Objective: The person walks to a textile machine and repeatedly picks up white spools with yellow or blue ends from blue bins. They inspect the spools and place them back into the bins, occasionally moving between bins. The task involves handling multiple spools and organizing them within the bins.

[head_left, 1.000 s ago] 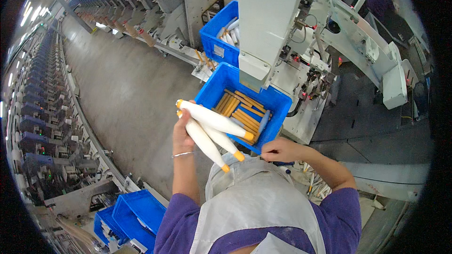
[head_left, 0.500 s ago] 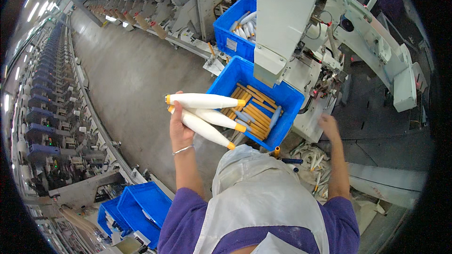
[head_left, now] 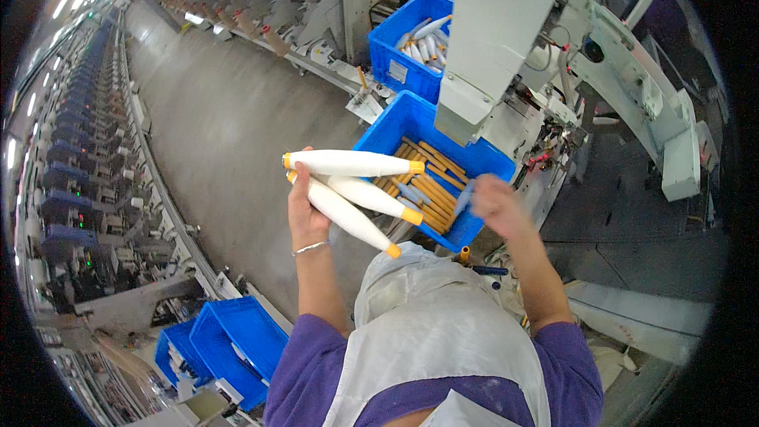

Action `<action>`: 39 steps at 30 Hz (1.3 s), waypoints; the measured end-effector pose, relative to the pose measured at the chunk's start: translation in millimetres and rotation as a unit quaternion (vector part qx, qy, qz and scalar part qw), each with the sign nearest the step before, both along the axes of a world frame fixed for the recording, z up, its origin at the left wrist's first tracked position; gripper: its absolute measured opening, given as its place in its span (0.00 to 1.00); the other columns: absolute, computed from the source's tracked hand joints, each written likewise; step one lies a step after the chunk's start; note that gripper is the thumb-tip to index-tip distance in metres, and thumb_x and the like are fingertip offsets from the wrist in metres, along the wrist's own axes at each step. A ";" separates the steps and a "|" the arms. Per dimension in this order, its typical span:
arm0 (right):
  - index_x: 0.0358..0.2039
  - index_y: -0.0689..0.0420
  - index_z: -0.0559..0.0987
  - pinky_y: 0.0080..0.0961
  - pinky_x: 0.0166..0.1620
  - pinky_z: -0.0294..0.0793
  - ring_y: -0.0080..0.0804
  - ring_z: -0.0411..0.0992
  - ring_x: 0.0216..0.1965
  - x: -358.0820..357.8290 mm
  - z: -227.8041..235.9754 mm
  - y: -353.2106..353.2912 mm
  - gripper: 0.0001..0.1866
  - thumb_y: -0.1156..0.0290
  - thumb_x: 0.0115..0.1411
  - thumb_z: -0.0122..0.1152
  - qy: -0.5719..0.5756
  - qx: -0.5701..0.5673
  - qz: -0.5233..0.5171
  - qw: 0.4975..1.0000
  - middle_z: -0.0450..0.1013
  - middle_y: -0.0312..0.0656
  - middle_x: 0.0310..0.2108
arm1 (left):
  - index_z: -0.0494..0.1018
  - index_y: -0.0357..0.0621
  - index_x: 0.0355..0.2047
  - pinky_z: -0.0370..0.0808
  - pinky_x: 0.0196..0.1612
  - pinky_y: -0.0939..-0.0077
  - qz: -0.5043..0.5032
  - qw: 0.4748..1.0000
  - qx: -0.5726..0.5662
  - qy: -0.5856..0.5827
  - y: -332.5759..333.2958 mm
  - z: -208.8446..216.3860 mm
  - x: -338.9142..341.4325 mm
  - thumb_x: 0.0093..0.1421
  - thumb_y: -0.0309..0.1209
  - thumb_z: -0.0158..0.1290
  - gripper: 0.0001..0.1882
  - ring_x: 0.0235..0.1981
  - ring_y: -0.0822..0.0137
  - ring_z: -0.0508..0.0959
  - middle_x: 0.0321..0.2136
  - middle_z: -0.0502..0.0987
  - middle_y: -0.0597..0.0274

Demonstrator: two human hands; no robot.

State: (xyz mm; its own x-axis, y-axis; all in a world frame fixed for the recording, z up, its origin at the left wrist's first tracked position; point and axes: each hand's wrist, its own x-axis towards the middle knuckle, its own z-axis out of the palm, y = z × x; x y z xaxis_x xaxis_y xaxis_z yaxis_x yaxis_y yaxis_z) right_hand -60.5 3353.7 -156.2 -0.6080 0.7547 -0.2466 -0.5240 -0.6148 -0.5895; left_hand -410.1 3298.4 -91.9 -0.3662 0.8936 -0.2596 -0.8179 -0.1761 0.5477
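My left hand (head_left: 307,221) is closed around three spinning bobbins (head_left: 352,163) wound with white yarn. Their orange-yellow tube ends show at both sides, and they fan out to the right over the near left part of a blue bin (head_left: 393,119). Inside this bin lie several bare orange-yellow tubes (head_left: 436,199) and a few with bluish-white yarn left on them. My right hand (head_left: 504,207), smeared by motion, is over the bin's right edge, beside a bluish bobbin (head_left: 464,198). Its fingers are too blurred to show whether they hold anything.
Behind stands another blue bin (head_left: 382,61) of yarn-wound bobbins. A white machine column (head_left: 502,24) overhangs the nearer bin, with machine parts (head_left: 553,122) to its right. Blue crates (head_left: 265,328) sit at the lower left. A long row of spinning machinery (head_left: 71,182) runs along the left.
My right hand has moved left from beside the machine to the bin's right edge. The left hand still holds the three bobbins, and the whole view has shifted slightly.
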 end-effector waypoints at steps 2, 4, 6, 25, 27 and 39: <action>0.26 0.51 0.68 0.15 0.22 0.58 0.16 0.58 0.19 80.2 -15.0 9.8 0.06 0.73 0.60 0.53 0.169 -0.102 -0.153 0.968 0.57 0.26 0.18 | 0.66 0.45 0.51 0.71 0.53 0.55 0.007 1.000 0.007 -0.009 -2.2 -4.2 -6.8 0.57 0.40 0.58 0.24 0.48 0.58 0.73 0.44 0.73 0.56; 0.27 0.53 0.67 0.13 0.19 0.53 0.16 0.53 0.16 170.9 -18.4 10.4 0.08 0.73 0.64 0.48 0.150 -0.119 -0.331 0.924 0.56 0.27 0.17 | 0.66 0.44 0.52 0.71 0.53 0.55 0.022 1.000 -0.007 -0.007 -2.7 -8.3 -9.9 0.58 0.40 0.56 0.24 0.48 0.58 0.73 0.45 0.73 0.56; 0.36 0.58 0.72 0.12 0.22 0.60 0.18 0.57 0.18 236.8 -20.2 7.5 0.07 0.73 0.66 0.45 0.267 0.031 -0.339 0.902 0.59 0.30 0.19 | 0.67 0.43 0.52 0.71 0.53 0.56 0.030 0.999 -0.012 -0.008 -2.6 -10.9 -9.7 0.59 0.39 0.56 0.24 0.48 0.57 0.73 0.45 0.73 0.56; 0.25 0.50 0.69 0.17 0.17 0.51 0.18 0.53 0.14 -69.2 39.1 -28.3 0.16 0.55 0.65 0.47 -0.236 0.050 0.323 0.915 0.56 0.26 0.15 | 0.65 0.41 0.51 0.73 0.50 0.61 0.002 0.997 -0.027 0.076 -6.1 0.2 24.5 0.59 0.39 0.56 0.24 0.45 0.61 0.74 0.42 0.72 0.57; 0.21 0.48 0.66 0.14 0.15 0.45 0.13 0.48 0.13 -24.4 23.3 -29.0 0.17 0.56 0.65 0.47 -0.204 -0.007 0.276 0.939 0.52 0.23 0.15 | 0.65 0.42 0.51 0.72 0.51 0.60 0.000 0.995 0.005 0.101 -6.9 1.2 20.0 0.59 0.39 0.56 0.24 0.45 0.61 0.73 0.42 0.72 0.58; 0.44 0.59 0.73 0.18 0.35 0.70 0.24 0.71 0.32 38.8 61.8 -9.4 0.12 0.66 0.63 0.54 -0.444 0.330 -0.018 0.833 0.72 0.36 0.31 | 0.64 0.43 0.53 0.72 0.52 0.59 -0.062 0.998 0.030 -0.003 -20.0 -3.2 7.3 0.59 0.39 0.56 0.25 0.46 0.58 0.74 0.43 0.73 0.56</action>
